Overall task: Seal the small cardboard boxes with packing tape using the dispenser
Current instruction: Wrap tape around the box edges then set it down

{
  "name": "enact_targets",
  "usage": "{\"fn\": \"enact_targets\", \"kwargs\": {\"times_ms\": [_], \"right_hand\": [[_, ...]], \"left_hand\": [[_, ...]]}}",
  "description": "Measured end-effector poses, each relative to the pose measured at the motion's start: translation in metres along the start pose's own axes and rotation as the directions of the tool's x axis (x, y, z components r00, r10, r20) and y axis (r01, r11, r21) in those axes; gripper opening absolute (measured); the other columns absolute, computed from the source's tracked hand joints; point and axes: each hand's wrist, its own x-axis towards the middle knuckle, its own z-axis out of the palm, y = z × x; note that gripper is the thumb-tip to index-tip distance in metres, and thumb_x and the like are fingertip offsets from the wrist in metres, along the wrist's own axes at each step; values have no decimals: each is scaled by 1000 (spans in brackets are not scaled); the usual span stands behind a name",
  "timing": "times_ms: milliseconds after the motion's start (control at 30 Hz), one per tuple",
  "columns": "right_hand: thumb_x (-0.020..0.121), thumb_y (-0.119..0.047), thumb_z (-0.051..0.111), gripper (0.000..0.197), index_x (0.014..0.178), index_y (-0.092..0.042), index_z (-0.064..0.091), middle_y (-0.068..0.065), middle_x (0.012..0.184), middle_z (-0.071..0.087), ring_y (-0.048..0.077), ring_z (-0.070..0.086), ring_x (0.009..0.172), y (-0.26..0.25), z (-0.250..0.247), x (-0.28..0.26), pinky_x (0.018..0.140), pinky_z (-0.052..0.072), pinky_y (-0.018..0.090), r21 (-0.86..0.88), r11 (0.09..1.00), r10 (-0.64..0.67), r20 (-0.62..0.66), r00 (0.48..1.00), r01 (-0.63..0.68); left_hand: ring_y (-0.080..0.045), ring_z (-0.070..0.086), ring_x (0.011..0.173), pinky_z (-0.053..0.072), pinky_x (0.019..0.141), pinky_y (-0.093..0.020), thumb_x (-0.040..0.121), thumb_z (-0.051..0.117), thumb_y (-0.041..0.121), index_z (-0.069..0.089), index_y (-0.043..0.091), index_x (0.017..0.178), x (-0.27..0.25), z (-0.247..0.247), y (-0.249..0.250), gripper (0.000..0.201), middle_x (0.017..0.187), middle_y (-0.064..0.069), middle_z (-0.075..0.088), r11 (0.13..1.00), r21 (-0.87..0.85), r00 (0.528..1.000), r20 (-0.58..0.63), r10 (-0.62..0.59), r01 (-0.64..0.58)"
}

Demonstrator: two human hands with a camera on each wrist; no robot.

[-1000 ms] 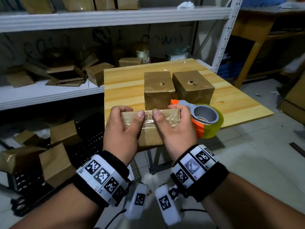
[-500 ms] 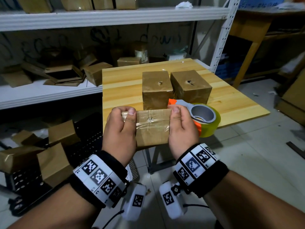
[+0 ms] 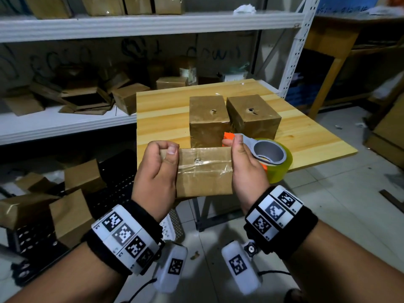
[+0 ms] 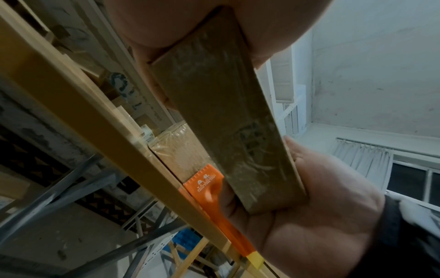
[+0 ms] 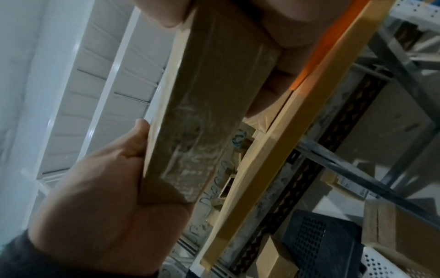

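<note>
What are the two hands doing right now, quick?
Left hand: closed, gripping the left end of the cardboard box.
Right hand: closed, gripping the right end of the same box.

White metal shelving (image 3: pixel 153 25) stands behind a wooden table (image 3: pixel 306 141).

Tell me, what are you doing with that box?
A person is holding a small cardboard box between both hands, in front of a wooden table. The left hand grips one end and the right hand grips the other. Clear tape already runs across the box's top. The tape dispenser lies on the table beside the right hand, with nobody holding it. Two more taped boxes stand side by side on the table behind it.
</note>
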Motion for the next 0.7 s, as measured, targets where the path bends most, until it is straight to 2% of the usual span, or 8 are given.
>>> {"fn": "enact_targets", "kwargs": {"times_ms": [100, 267, 367, 400, 467, 533, 600, 700], "right_hand": [[49, -114, 36, 116, 132, -39, 68, -10, 131, 74, 20, 66, 128, 9, 0, 8, 118, 44, 52, 37, 998, 51, 17, 999, -52], [55, -112, 42, 102, 124, -44, 72, -9, 130, 75, 22, 65, 130, 15, -4, 10, 119, 41, 57, 72, 994, 79, 68, 995, -84], [64, -101, 54, 91, 123, -35, 70, -4, 125, 75, 20, 68, 121, 10, -5, 0, 111, 49, 49, 44, 999, 25, 110, 994, -30], [62, -94, 65, 85, 120, -32, 68, -2, 119, 75, 18, 71, 113, 10, -5, -4, 103, 54, 45, 38, 999, 3, 114, 994, -7], [43, -89, 81, 90, 111, -34, 62, 1, 114, 74, 22, 73, 105, 14, -2, -9, 92, 61, 46, 6, 1000, -13, 107, 994, 12], [33, -90, 84, 95, 108, -37, 59, 3, 118, 72, 26, 72, 109, 19, 2, -10, 94, 62, 50, -36, 999, -20, 72, 997, 23], [44, -80, 89, 81, 107, -37, 58, 2, 117, 71, 25, 71, 109, 22, 3, -10, 94, 62, 47, -65, 997, -38, 43, 998, 41], [68, -67, 87, 61, 109, -30, 60, 4, 111, 73, 24, 73, 103, 22, 2, -11, 81, 61, 35, -58, 996, -59, 61, 996, 63]], "left_hand": [[-10, 62, 88, 53, 77, -38, 102, 46, 49, 61, 18, 108, 2, -6, -1, 34, 94, 11, 66, 997, 42, 998, 34, 60, -61], [-12, 61, 89, 52, 78, -37, 104, 47, 46, 61, 18, 110, 4, -11, 0, 32, 98, 8, 66, 997, 30, 995, 74, 70, -72], [-8, 61, 85, 52, 73, -28, 101, 48, 46, 63, 15, 112, 5, -10, 2, 36, 96, 8, 66, 998, -58, 997, 74, 6, -1], [-5, 62, 83, 52, 72, -25, 100, 47, 49, 64, 15, 112, 5, -9, 2, 41, 95, 8, 67, 995, -92, 998, 56, -28, 33], [1, 64, 79, 53, 71, -18, 97, 48, 61, 66, 17, 114, 5, -6, 4, 51, 94, 6, 67, 989, -120, 996, 18, -86, 87], [8, 64, 74, 51, 67, -11, 96, 49, 65, 66, 14, 117, 4, -3, 6, 58, 93, 7, 68, 989, -95, 993, 22, -114, 116], [10, 65, 72, 49, 64, -9, 97, 54, 62, 66, 9, 113, 6, -2, 3, 57, 87, 11, 72, 994, -27, 994, 31, -109, 110], [7, 63, 67, 49, 62, -12, 94, 55, 58, 69, 6, 109, 8, -3, -2, 56, 77, 20, 73, 995, 6, 995, 9, -104, 104]]}}
